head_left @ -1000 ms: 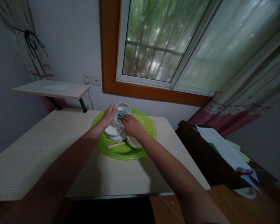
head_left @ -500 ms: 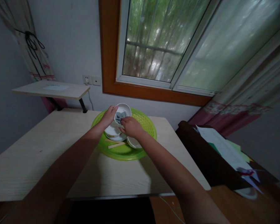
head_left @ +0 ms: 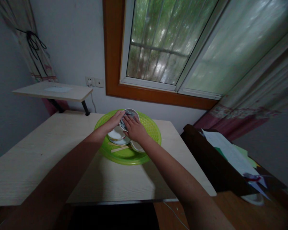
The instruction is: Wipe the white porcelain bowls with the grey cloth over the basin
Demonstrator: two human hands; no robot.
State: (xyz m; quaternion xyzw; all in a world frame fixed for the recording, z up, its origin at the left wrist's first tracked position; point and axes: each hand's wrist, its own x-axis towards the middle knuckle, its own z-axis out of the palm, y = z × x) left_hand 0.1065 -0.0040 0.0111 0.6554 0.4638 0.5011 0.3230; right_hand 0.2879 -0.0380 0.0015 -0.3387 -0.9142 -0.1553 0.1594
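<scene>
My left hand [head_left: 115,121] grips the left rim of a white bowl [head_left: 137,115], which is tilted with its mouth towards me. Inside the bowl is a grey-blue cloth [head_left: 130,112]. My right hand [head_left: 135,128] lies over the bowl's mouth, its fingers stretched out flat against the cloth and partly covering it. Below the held bowl, another white bowl [head_left: 116,133] sits on a white plate [head_left: 121,141]. Beneath my right wrist is a further white bowl [head_left: 137,147], partly hidden. Light wooden chopsticks [head_left: 120,149] lie in front of the plate.
A round green tray [head_left: 132,160] carries the dishes on a pale wooden table [head_left: 124,182]. At the back left stands a small raised shelf [head_left: 74,93] on black legs. To the right, papers [head_left: 227,150] lie on dark furniture [head_left: 201,156]. A window [head_left: 158,48] is behind.
The held bowl has shifted slightly right and turned. My right hand's fingers have gone from bunched on the cloth to stretched flat over it, and the cloth now spreads higher inside the bowl.
</scene>
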